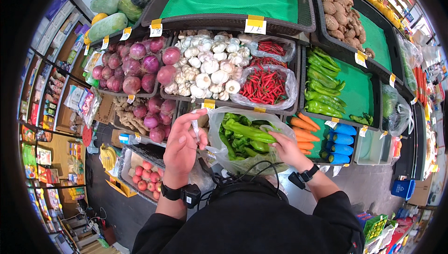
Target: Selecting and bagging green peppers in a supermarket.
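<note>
A clear plastic bag (215,128) full of long green peppers lies open before me, in front of the garlic crate. My right hand (287,149) has its fingers on the near end of a large green pepper (245,130) on top of the others. Left of the bag, my left hand (183,142) is raised with a small whitish item (195,130) between thumb and fingers; what it is cannot be told. Garlic bulbs (210,65) and bagged red chillies (264,86) lie just beyond. Both wrists wear black strapped devices.
Red onions (131,67), ginger (127,114) and a box of apples (147,177) are at left. Right of the bag lie carrots (303,129), blue-wrapped produce (341,143) and a crate of green peppers (322,82). Mushrooms (339,16) fill part of an upper crate. Black cables (259,168) hang near the bag's front.
</note>
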Demonstrator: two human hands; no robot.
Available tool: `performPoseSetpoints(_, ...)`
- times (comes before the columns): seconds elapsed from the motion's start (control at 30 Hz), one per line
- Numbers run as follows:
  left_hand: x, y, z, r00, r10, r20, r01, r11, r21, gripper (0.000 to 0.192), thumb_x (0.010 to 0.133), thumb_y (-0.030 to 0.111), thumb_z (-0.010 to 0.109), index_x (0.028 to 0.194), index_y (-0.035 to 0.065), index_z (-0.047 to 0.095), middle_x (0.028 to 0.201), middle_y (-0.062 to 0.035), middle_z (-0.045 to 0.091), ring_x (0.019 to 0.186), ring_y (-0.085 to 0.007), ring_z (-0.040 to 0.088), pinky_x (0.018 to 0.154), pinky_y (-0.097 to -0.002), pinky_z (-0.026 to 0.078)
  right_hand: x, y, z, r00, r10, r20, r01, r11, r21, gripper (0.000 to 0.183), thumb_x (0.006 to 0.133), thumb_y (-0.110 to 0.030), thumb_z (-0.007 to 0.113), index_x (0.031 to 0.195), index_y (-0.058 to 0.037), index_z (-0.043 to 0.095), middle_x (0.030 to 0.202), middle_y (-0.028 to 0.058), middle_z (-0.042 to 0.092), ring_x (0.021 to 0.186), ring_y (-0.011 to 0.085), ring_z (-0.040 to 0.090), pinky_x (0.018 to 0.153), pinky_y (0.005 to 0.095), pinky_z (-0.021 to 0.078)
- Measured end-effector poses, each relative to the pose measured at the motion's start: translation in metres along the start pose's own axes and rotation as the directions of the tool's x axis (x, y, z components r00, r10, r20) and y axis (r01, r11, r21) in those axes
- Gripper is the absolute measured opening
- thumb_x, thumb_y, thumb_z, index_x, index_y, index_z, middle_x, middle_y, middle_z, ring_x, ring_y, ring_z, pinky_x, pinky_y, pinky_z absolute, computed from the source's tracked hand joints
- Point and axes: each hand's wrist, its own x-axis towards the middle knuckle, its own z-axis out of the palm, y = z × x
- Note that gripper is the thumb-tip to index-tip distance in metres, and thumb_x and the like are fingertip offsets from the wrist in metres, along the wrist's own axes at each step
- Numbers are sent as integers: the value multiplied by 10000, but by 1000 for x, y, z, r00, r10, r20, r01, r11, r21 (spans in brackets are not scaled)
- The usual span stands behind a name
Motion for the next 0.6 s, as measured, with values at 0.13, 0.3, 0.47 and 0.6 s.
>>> performPoseSetpoints(0.13, 4, 0, 1, 1000, -12, 26, 12, 1000, -2, 579, 850, 362, 571, 1313, 26, 478, 1399, -194, 463, 804, -196, 554, 686, -290, 411, -6, 5, 2, 988, 127, -86, -118, 987, 108, 405, 891, 42, 568, 1293, -6, 545, 1149, 201, 619, 1009, 344, 631, 880, 362, 502)
performPoseSetpoints(0.3, 6, -2, 0, 998, -11, 55, 11, 1000, -7, 578, 866, 360, 595, 1307, 7, 469, 1425, -222, 432, 798, -226, 565, 671, -317, 442, 6, 5, 14, 977, 152, -149, -134, 984, 119, 361, 898, 83, 534, 1249, 9, 571, 1126, 182, 626, 966, 283, 666, 839, 334, 522)
performPoseSetpoints(0.47, 4, -2, -1, 999, -8, 41, 8, 1000, 13, 569, 874, 357, 586, 1306, 6, 469, 1420, -215, 443, 800, -229, 568, 669, -315, 447, 12, 21, 29, 931, 300, -206, -237, 929, 283, 363, 907, 119, 486, 1242, 16, 579, 1145, 148, 634, 1015, 215, 667, 862, 288, 536)
performPoseSetpoints(0.6, 2, -2, 2, 1000, -1, 24, 0, 1000, 31, 572, 881, 363, 571, 1310, 1, 465, 1424, -211, 446, 797, -228, 570, 669, -311, 449, 5, 45, 43, 893, 402, -201, -237, 801, 549, 355, 915, 125, 469, 1245, 42, 570, 1158, 133, 631, 1020, 205, 658, 904, 305, 540)
